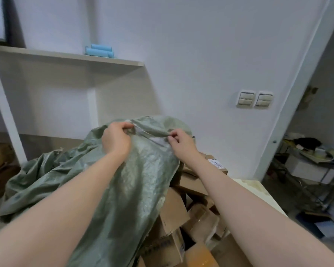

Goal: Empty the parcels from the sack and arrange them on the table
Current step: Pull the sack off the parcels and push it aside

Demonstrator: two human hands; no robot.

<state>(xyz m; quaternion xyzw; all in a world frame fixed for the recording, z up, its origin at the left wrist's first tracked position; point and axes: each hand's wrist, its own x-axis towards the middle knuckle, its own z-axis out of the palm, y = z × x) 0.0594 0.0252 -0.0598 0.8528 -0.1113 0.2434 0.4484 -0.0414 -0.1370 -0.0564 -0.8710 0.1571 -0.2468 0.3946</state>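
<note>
Both hands hold the green woven sack [123, 182] up by its top fold; the left hand [116, 139] has its fingers curled round a bunch of the cloth, and the right hand [181, 141] pinches the fold just beside it; the sack hangs down over a heap of brown cardboard parcels [183, 218] that lies on the table [258, 191]; one box [216, 164] behind the right wrist bears a white label; blue rolls [100, 51] lie on a shelf [66, 56] above.
</note>
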